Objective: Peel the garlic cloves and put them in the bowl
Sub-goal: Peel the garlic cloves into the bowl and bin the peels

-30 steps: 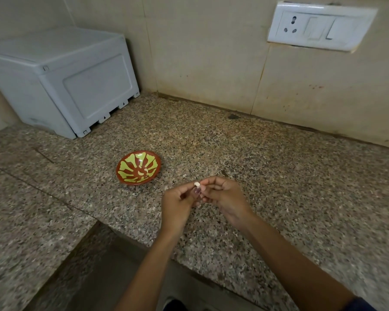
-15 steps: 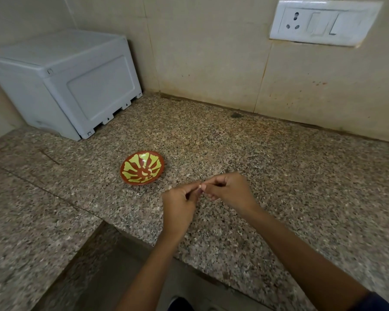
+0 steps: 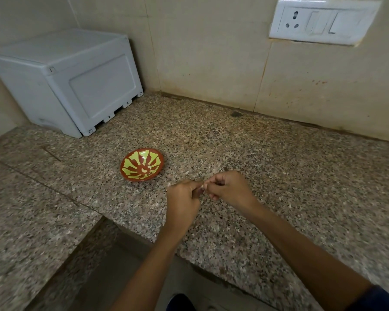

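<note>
No words, brands or labels to read anywhere, not on the white switch plate (image 3: 323,21) and not on the grey box (image 3: 63,79).

Left hand (image 3: 183,204) and right hand (image 3: 228,187) held close together, fingertips meeting. Fingers of both curled in, both grips clamped on one tiny garlic clove (image 3: 202,189) between them. Only a small pale bit of the clove showing, rest hidden by fingers. Hard to tell if any skin is off.

Bowl (image 3: 142,167), red-brown with yellow-green stripes, sitting on the speckled stone desk (image 3: 279,176), up and to the left of the grip, near but not touching. Small pale pieces lying inside the bowl, likely cloves, too small to be sure.

Grey box far up and left of the grip, against the wall. Switch plate high up and right of the grip, on the wall. Dark blue sleeve (image 3: 377,299) down at the right corner.

Compared with a moment ago: hands pulled a bit tighter together, less of the clove showing now. Bowl in the same spot on the desk.
</note>
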